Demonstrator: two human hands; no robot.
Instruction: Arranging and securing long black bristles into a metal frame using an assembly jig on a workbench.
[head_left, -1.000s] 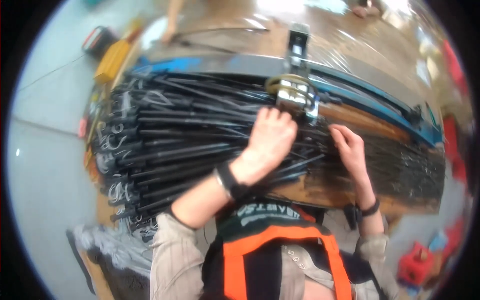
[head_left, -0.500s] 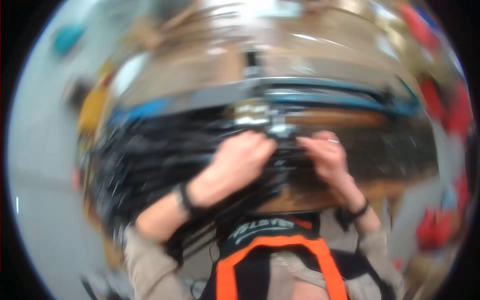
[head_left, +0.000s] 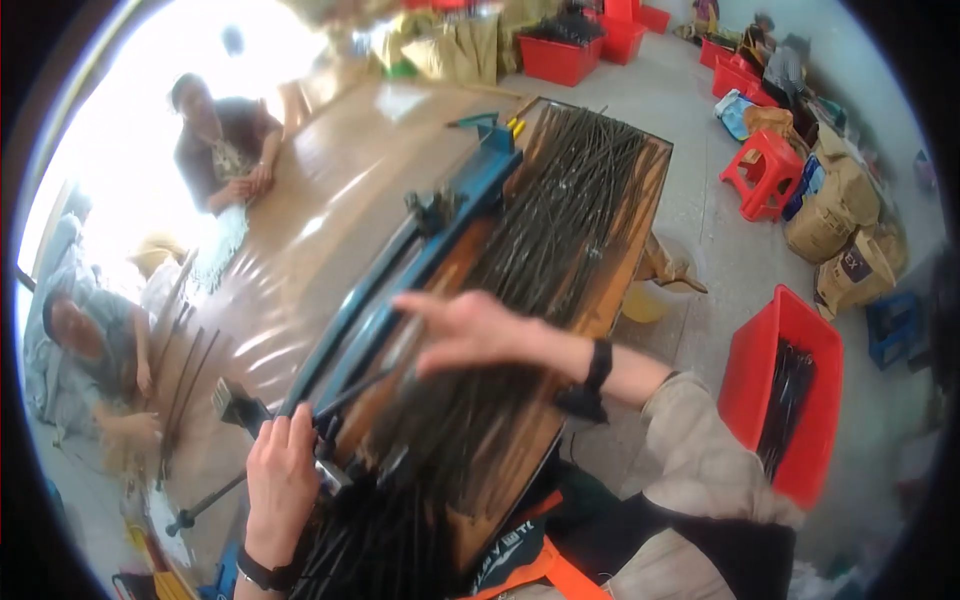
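Left hand curled at the blue rail's near end; can't tell what I'm gripping. My right, blurred, fingers wide, is beside the rail. Thin dark rods right of the rail: probably light, springy, slick; I'd pinch mid-length.

brown table under dark rods and a blue rail

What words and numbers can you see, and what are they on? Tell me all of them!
Apron: pale, slanting letters; I won't copy them out.
Brown sack at right: a few dark letters; not copied either.
Black pile in the far tub: pale marks, too small to read.
I can't make out any numbers.
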